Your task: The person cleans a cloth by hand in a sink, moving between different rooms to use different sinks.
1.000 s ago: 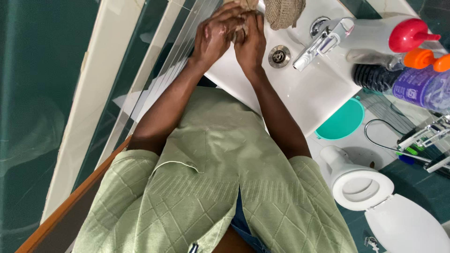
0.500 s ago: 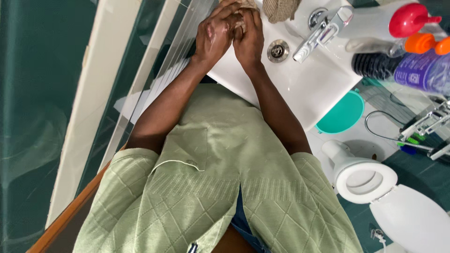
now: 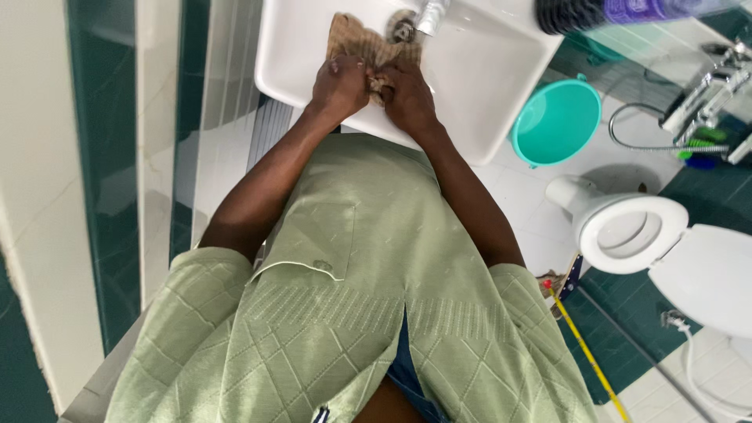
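Over the white sink (image 3: 501,86), both hands meet w/ a brown woven cloth (image 3: 354,39) bunched between them. Left hand (image 3: 338,82) is clenched on the cloth's near edge; right hand (image 3: 403,94) is clenched on a wad of it just beside, knuckles nearly touching. Rest of the cloth fans out flat in the basin toward the drain (image 3: 403,31), right under the chrome tap (image 3: 431,14).

Risks, as I judge them:
- Cloth lies on or beside the drain, so it could block outflow and let water pool; can't tell if the tap is running.
- Hands work close to the sink's front rim, so drips or splash could land on the green shirt (image 3: 360,298) or the tiled floor (image 3: 627,329), making it slippery.
- Wet cloth may slide out of the grip if the squeeze slackens, esp. if soapy.
- Teal bucket (image 3: 558,121) stands below the sink's right corner, near the toilet (image 3: 630,233); a step back or sideways could kick it.
- Yellow tape-like strip (image 3: 583,345) lies on the floor near the feet: trip hazard.
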